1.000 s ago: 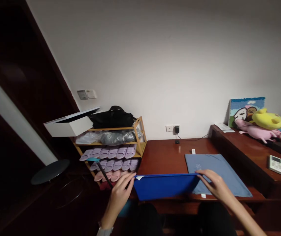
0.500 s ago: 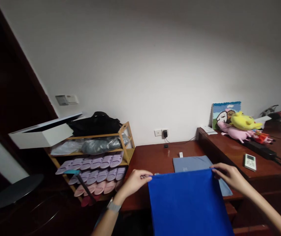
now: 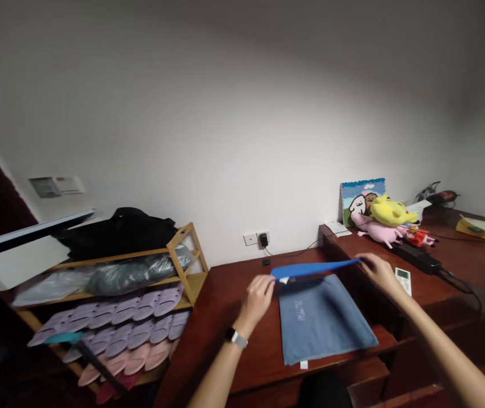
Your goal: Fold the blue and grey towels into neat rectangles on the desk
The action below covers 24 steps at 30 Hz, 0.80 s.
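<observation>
Stretched between my two hands is a bright blue cloth (image 3: 310, 270), seen as a narrow band with a white tag near its left end. My left hand (image 3: 259, 294), with a watch on the wrist, pinches its left corner. Its right corner is pinched in my right hand (image 3: 381, 273). Below the band, a grey-blue cloth (image 3: 323, 320) with pale lettering lies flat on the brown table (image 3: 225, 317). A small white tag sticks out at its near edge.
On the left stands a wooden shoe rack (image 3: 191, 283) with lilac and pink slippers (image 3: 127, 309), topped by a black bag (image 3: 123, 232) and a white box (image 3: 17, 255). Plush toys (image 3: 389, 212), a remote (image 3: 403, 280) and a power strip (image 3: 416, 258) lie on the raised surface at right.
Both hands have moved up and away over the table with the blue cloth, which hung down before and now shows as a thin band. The grey-blue cloth is uncovered. My view has turned right.
</observation>
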Available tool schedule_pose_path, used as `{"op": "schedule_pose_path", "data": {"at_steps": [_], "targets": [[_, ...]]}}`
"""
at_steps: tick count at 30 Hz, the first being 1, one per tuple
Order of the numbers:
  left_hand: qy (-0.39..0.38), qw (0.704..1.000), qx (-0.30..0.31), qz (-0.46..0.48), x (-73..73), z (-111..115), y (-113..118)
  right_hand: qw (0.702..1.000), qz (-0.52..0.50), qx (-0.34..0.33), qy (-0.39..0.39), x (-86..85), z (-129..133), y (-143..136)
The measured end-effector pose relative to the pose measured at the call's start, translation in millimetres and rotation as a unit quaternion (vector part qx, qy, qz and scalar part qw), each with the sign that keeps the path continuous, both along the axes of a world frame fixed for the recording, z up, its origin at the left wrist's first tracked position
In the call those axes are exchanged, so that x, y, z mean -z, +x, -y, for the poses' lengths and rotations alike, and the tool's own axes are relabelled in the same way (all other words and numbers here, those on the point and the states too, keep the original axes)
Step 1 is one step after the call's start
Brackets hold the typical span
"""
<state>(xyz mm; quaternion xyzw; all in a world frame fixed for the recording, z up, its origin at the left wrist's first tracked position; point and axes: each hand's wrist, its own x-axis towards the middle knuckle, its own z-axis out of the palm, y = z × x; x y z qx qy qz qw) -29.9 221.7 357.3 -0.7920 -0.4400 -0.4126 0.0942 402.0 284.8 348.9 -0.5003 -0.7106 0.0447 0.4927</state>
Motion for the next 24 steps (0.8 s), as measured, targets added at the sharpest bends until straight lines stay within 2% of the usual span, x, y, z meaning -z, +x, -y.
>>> {"op": "schedule_pose_path", "data": {"at_steps": [4, 6, 8, 9, 10, 12, 15, 17, 20, 22, 24], "targets": [[-0.101, 0.992, 0.017, -0.077, 120.1, 40, 16, 0.995, -0.013, 0.001, -0.098, 133.0, 43, 15], [-0.147, 0.983, 0.023, -0.106, 173.6, 57, 23, 0.986, -0.019, 0.004, -0.164, 196.7, 61, 17], [-0.169, 0.982, 0.006, -0.086, 209.4, 68, 27, 0.98, -0.027, 0.009, -0.196, 243.0, 73, 17], [-0.177, 0.982, -0.002, -0.07, 219.3, 71, 28, 0.979, -0.031, 0.014, -0.2, 257.9, 77, 17], [-0.184, 0.981, -0.01, -0.053, 224.3, 74, 29, 0.979, -0.033, 0.02, -0.201, 267.5, 79, 17], [-0.205, 0.978, -0.013, -0.027, 223.7, 76, 30, 0.979, -0.033, 0.027, -0.201, 274.5, 80, 17], [-0.237, 0.971, 0.0, 0.007, 216.5, 78, 29, 0.975, -0.036, 0.029, -0.216, 271.4, 79, 17], [-0.249, 0.967, -0.001, 0.047, 219.7, 77, 28, 0.971, -0.057, 0.044, -0.228, 269.0, 76, 17], [-0.256, 0.95, -0.064, 0.168, 236.1, 65, 30, 0.953, -0.11, 0.107, -0.262, 266.5, 67, 13], [-0.276, 0.919, -0.127, 0.253, 245.5, 54, 34, 0.929, -0.127, 0.15, -0.314, 263.5, 58, 7], [-0.313, 0.887, -0.166, 0.295, 247.4, 44, 39, 0.907, -0.124, 0.17, -0.366, 259.9, 49, 0]]}}
